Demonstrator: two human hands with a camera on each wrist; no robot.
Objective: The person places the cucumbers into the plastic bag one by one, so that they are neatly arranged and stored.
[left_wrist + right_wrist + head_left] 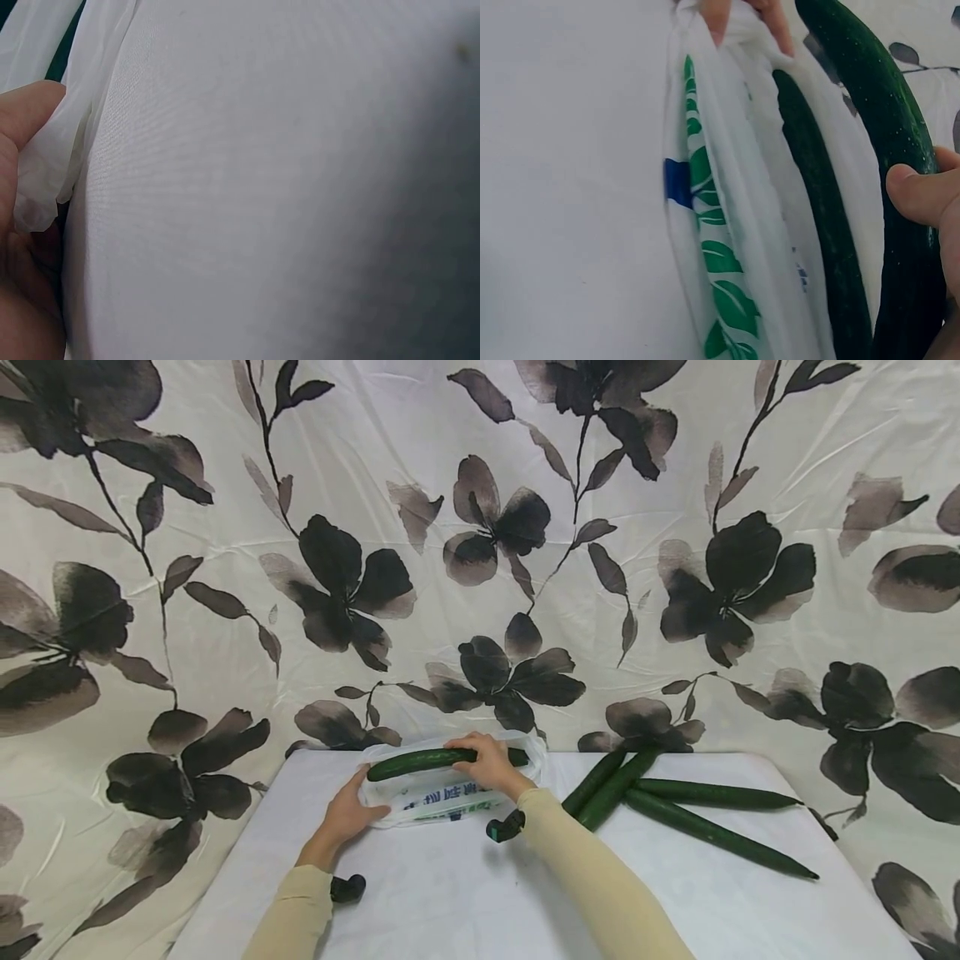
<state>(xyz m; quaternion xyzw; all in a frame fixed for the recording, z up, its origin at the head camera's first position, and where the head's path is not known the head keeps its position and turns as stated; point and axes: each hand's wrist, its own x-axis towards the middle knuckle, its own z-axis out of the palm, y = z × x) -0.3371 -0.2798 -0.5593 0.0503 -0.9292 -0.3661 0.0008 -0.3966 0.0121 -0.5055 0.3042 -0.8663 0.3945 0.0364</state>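
Note:
In the head view my right hand (489, 762) grips a long dark green cucumber (411, 764) by its middle, thumb on the near side. It lies lengthwise over the opening of a white plastic bag (386, 793) with blue and green print. The right wrist view shows a second cucumber (817, 176) inside the bag, beside the held one (907, 112). My left hand (347, 814) holds the bag's left end, with the thumb spread toward the near side. In the left wrist view thin bag plastic (52, 165) runs between that thumb (34, 112) and the fingers.
Several more cucumbers (708, 827) lie fanned out on the white-covered table (442, 893), right of the bag. A flower-patterned cloth (420, 602) hangs behind the table's far edge. Black wrist devices (348, 889) are worn at both sleeves.

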